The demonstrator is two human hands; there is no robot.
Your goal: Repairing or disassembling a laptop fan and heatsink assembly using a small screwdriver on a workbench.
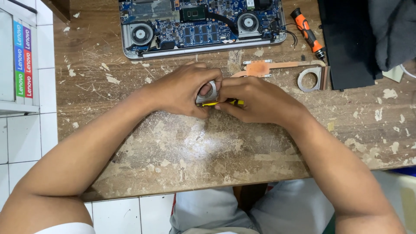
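Nearest me, past my knees, the worn wooden table (195, 151) shows its scraped, paint-flecked top along the near edge. Just beyond that, around the middle of the table, my left hand (184, 91) is curled around a small metal fan housing (207, 94), fingers wrapped over its top and thumb under — a firm pinch. My right hand (255, 99) meets it from the other side, fingers pressed together around a thin yellow-handled tool (225, 102) whose tip lies against the housing (I cannot tell exactly where the tip sits, my fingers cover it).

Just behind my right hand lies a copper heat pipe assembly (281, 69) with a round metal ring at its right end, flat on the wood. Farther back, at the far edge, the opened laptop (203, 26) shows its blue board and two round fans. To its right, toward the far right corner, an orange-and-black screwdriver (307, 32) lies tilted — beside a black panel (346, 43) with grey cloth (392, 30) over it.
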